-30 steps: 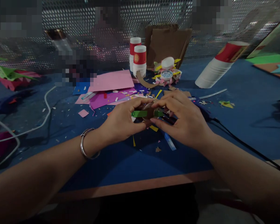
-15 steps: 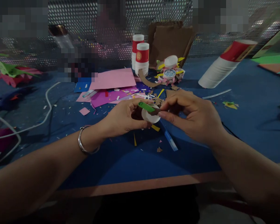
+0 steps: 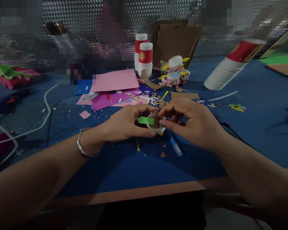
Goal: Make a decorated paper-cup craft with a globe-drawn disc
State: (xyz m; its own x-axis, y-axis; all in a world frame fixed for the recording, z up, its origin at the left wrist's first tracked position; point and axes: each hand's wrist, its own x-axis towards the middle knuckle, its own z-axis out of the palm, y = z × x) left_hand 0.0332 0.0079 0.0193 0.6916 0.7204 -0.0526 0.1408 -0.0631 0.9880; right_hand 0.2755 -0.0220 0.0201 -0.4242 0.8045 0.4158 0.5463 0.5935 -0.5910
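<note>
My left hand (image 3: pixel 124 123) is wrapped round a small white round piece that looks like a cut paper cup (image 3: pixel 161 130). Across its mouth lies a brown cardboard piece (image 3: pixel 156 119), pinched at its right edge by the thumb and forefinger of my right hand (image 3: pixel 194 123). A green paper strip (image 3: pixel 145 120) with a drawn smiley at its tip runs left from the cardboard. Just beneath my hands a blue pen-like stick (image 3: pixel 174 143) rests on the blue table, among yellow and brown scraps.
Stacked red-and-white paper cups (image 3: pixel 145 54) stand behind; another stack (image 3: pixel 225 72) leans at the right. A paper craft (image 3: pixel 174 75) sits before a cardboard sheet (image 3: pixel 179 41). Pink paper (image 3: pixel 115 80) and snippets cover the middle. A white cable (image 3: pixel 48 105) curves along the left.
The cardboard with the green strip has turned and come down flatter over the cup's mouth. My right fingers have moved slightly left with it; my left hand still holds the cup.
</note>
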